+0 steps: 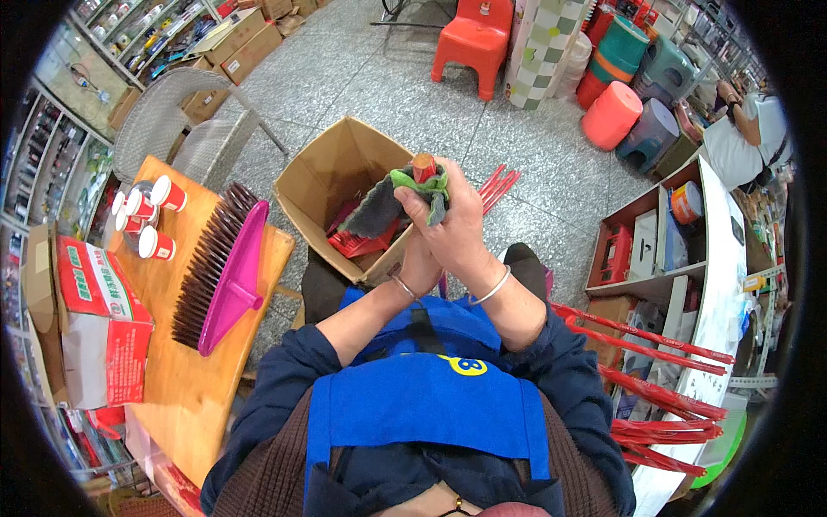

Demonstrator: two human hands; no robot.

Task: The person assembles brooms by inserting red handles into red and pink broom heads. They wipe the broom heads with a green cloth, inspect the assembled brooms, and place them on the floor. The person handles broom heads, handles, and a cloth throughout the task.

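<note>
My right hand (455,211) is closed around a grey-and-green cloth (377,209), which wraps the upper end of a stick (424,164) with a reddish-brown tip. The stick points up toward me, so its length is mostly hidden. My left hand (418,265) sits just under the right one, by the same stick; its fingers are hidden behind the right hand and wrist. Beyond both hands stands an open cardboard box (303,165) with red and pink pieces inside. On the wooden table (185,405) at left lies a magenta broom head (234,276) with dark bristles.
Several red-wrapped sticks (663,396) jut out at my right, beside a white counter (732,258). Paper cups (157,244) and a red-and-white carton (108,345) occupy the table. A grey chair (207,142), a red stool (472,43) and another person (749,138) are farther off.
</note>
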